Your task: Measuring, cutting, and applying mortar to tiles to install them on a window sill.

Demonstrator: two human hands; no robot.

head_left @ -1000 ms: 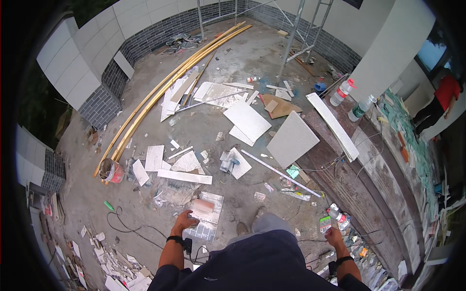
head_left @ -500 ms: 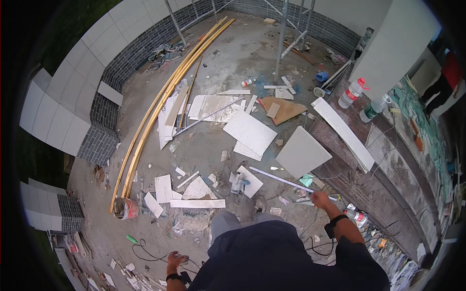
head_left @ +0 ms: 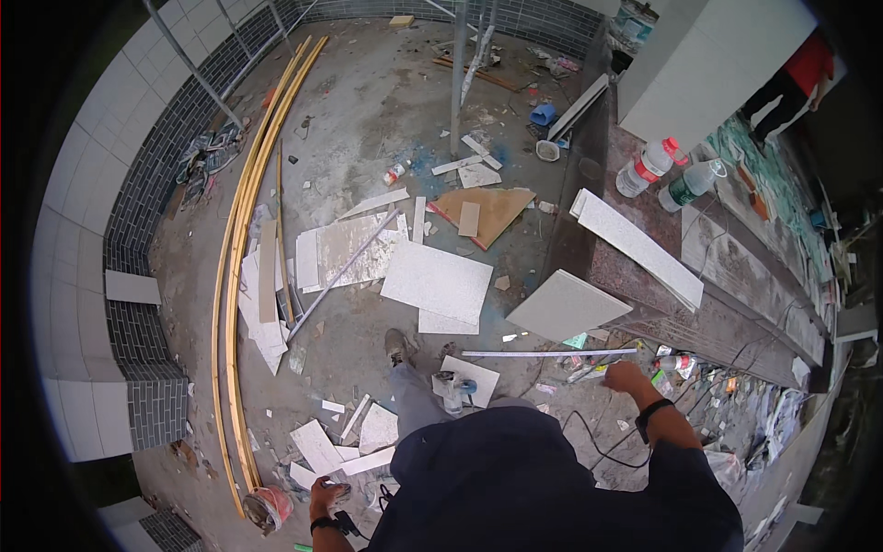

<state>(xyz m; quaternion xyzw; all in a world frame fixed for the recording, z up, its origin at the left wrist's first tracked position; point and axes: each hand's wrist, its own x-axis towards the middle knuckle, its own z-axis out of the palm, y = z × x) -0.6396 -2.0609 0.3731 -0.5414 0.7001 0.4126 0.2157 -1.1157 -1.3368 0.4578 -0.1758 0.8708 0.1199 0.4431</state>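
My left hand (head_left: 324, 497) hangs low on the left, curled around a small greyish object (head_left: 343, 492) whose kind I cannot make out. At the right, my right hand (head_left: 627, 379) is closed, and whatever may be in its fingers is hidden. Just beyond it lies a long, thin, pale strip (head_left: 543, 353), with a gap between strip and hand in the picture. Between my hands, a grey and blue handheld tool (head_left: 452, 393) rests on a white tile piece (head_left: 480, 379). A black cable (head_left: 589, 432) loops below my right hand.
Cut white tiles (head_left: 437, 276) and a brown board (head_left: 492, 216) litter the floor. Long yellow poles (head_left: 230, 304) run along the left, beside a bucket (head_left: 269, 508). Two bottles (head_left: 648, 167) stand on a stone ledge (head_left: 598, 239). Scaffold poles (head_left: 456, 83) rise ahead; another person (head_left: 791, 78) stands far right.
My view has turned and shifted. My right hand, which overlapped the pale strip, now appears on its near side. My left foot has come into sight ahead of me.
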